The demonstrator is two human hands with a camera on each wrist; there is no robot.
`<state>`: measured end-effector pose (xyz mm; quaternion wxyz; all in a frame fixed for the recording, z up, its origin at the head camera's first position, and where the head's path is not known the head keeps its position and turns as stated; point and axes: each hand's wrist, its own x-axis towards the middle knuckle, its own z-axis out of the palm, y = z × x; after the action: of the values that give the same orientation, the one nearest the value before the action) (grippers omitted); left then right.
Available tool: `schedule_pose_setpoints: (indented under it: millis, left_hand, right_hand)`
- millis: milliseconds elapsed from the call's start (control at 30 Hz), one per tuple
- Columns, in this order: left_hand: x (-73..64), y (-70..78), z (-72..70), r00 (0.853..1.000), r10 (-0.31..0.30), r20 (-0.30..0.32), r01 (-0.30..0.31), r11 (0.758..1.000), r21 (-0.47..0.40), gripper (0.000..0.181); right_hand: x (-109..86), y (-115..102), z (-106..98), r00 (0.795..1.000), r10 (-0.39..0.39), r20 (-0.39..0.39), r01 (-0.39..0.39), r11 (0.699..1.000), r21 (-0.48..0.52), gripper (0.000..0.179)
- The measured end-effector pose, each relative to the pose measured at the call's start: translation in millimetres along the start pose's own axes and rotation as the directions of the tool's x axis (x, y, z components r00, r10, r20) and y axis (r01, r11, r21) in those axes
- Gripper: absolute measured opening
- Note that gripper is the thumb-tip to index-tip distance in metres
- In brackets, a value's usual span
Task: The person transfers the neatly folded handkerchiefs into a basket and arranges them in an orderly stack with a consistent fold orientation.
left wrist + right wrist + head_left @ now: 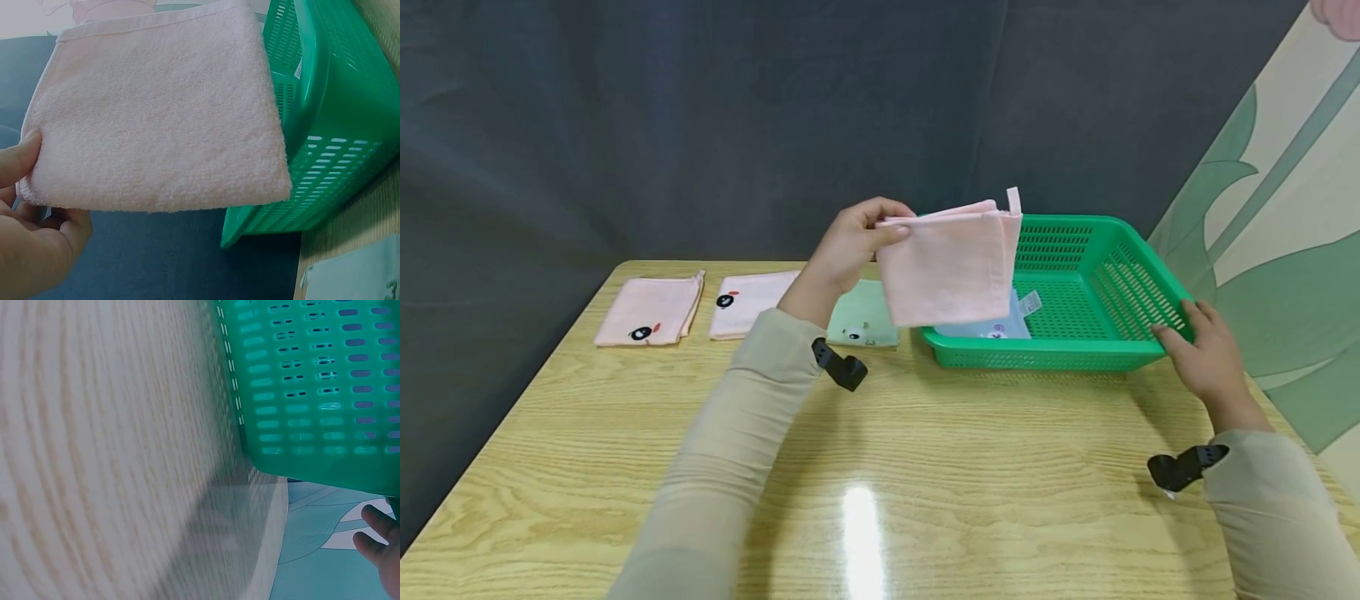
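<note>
Head view: L grip (pixel 853 237) pinches folded pink towel (pixel 951 267) by edge, just to its right, prob. so folds don't open; R grip (pixel 1210 354) holds corner of green basket (pixel 1060 357), prob. for steadying.

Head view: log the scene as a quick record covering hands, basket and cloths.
Left hand: pinches the held cloth, folded and pink, off the table
Right hand: holds the green basket at its right end
Inside basket: blue cloth, partly hidden
On table, left of basket: pink cloth, paler pink cloth, mint cloth, all folded
</note>
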<state>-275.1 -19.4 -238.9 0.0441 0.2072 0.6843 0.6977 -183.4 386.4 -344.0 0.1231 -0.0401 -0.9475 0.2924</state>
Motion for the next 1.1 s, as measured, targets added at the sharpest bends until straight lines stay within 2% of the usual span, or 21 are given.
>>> schedule_pose_setpoints:
  millis: [200, 433, 833, 1100]
  left_hand:
    - [4.3, -1.6, 7.4, 1.000, 0.016, -0.002, -0.016, 1.000, -0.022, 0.016]
    - [6.7, -2.2, 16.2, 1.000, 0.007, -0.008, -0.007, 0.999, -0.038, 0.017]
    - [12.5, -2.5, 28.1, 0.999, 0.035, -0.007, -0.035, 0.999, -0.010, 0.019]
    - [16.1, -2.8, 40.2, 0.997, 0.068, 0.027, -0.068, 0.998, -0.013, 0.019]
  right_hand:
    - [-0.8, -0.2, -0.6, 1.000, 0.005, 0.006, -0.005, 1.000, 0.008, 0.060]
    - [-0.9, -2.4, -1.1, 1.000, 0.002, 0.015, -0.002, 1.000, 0.005, 0.061]
    - [-0.9, -2.9, -2.0, 1.000, 0.008, 0.023, -0.008, 1.000, 0.007, 0.061]
    - [-2.1, -1.2, -2.5, 1.000, 0.009, 0.019, -0.009, 1.000, -0.004, 0.061]
